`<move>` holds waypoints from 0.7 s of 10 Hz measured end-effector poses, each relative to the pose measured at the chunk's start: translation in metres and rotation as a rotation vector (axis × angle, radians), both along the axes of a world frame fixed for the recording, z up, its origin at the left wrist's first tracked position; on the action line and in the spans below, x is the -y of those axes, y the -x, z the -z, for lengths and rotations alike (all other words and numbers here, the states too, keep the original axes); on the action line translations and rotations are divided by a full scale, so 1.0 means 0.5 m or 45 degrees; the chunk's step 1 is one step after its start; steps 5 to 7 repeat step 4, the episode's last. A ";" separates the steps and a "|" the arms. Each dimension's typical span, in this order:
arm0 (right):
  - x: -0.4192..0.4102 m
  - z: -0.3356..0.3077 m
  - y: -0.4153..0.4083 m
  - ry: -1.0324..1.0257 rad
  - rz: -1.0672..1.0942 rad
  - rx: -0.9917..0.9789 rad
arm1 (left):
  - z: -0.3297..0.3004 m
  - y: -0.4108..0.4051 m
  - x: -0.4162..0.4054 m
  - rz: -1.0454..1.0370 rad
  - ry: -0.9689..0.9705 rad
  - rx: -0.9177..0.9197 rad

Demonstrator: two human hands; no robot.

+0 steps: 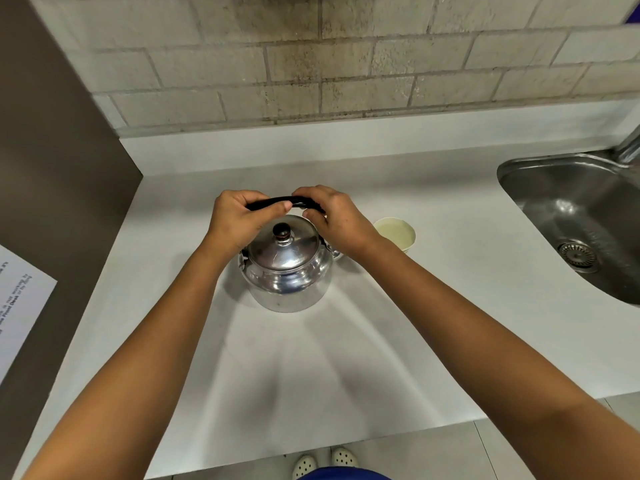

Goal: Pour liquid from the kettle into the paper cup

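We see a shiny, round-bodied metal kettle (pixel 285 271) standing upright on the pale counter, its domed lid closed and topped by a dark round knob, its black arched handle raised above the lid. Just beside it, to its right, stands a small pale paper cup (pixel 396 233), upright, open-mouthed, its inside a creamy yellowish tone.

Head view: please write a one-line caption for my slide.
Both hands, left hand and right hand, grip the black handle of a steel kettle beside a paper cup.
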State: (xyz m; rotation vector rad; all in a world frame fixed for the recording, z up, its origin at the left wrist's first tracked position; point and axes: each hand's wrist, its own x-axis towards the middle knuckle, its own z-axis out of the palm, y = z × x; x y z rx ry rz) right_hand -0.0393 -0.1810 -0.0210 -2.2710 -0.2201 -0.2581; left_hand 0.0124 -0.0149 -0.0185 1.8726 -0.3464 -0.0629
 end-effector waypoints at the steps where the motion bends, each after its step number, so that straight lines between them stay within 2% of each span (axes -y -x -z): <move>1: 0.000 0.001 0.001 0.013 0.024 -0.023 | -0.002 -0.001 -0.004 -0.033 -0.139 0.030; 3: 0.020 -0.009 0.012 0.095 0.015 -0.078 | -0.044 -0.003 0.010 -0.045 -0.502 0.190; 4: 0.029 -0.034 0.007 0.180 0.066 -0.053 | -0.087 -0.010 0.027 -0.030 -0.570 0.171; 7: 0.029 -0.034 0.007 0.180 0.066 -0.053 | -0.087 -0.010 0.027 -0.030 -0.570 0.171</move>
